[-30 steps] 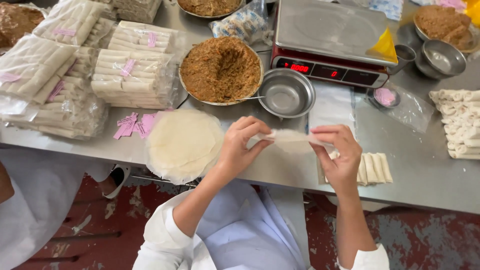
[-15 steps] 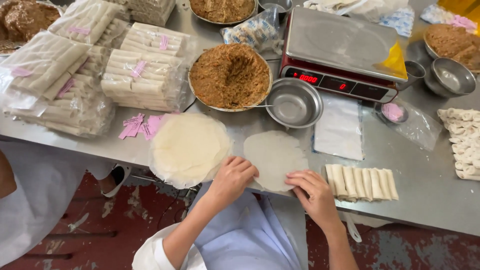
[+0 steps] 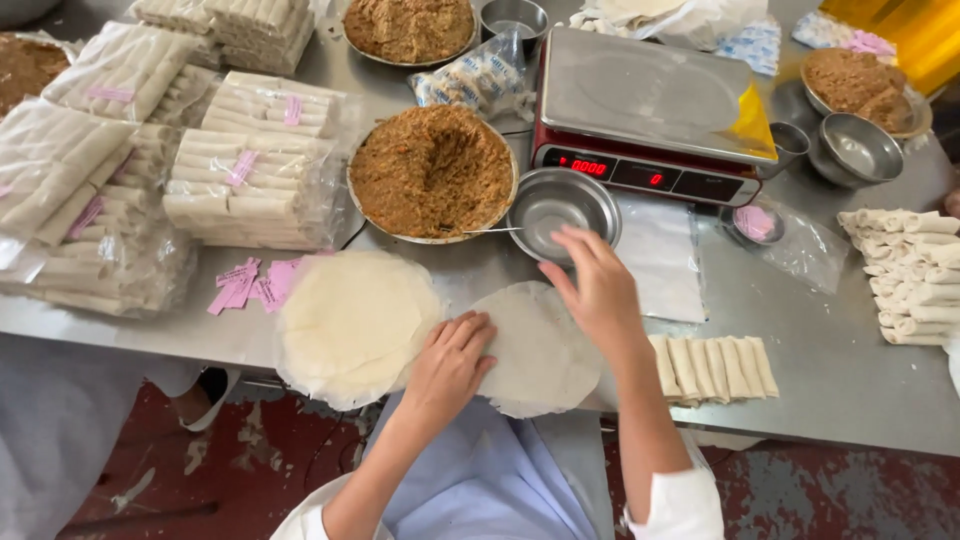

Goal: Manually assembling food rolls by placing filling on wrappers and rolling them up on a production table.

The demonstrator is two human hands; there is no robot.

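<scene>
Our right hand (image 3: 598,290) had lifted off the wrapper (image 3: 535,350) toward the bowl (image 3: 562,203) (fingers loosely spread, empty); left hand (image 3: 450,360) pressed flat on the thin, pale, round sheet.

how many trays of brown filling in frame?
4, maybe more out of view. One big tray above the hands, one at top centre, one top right beside the scale, one cut off at far left.
</scene>
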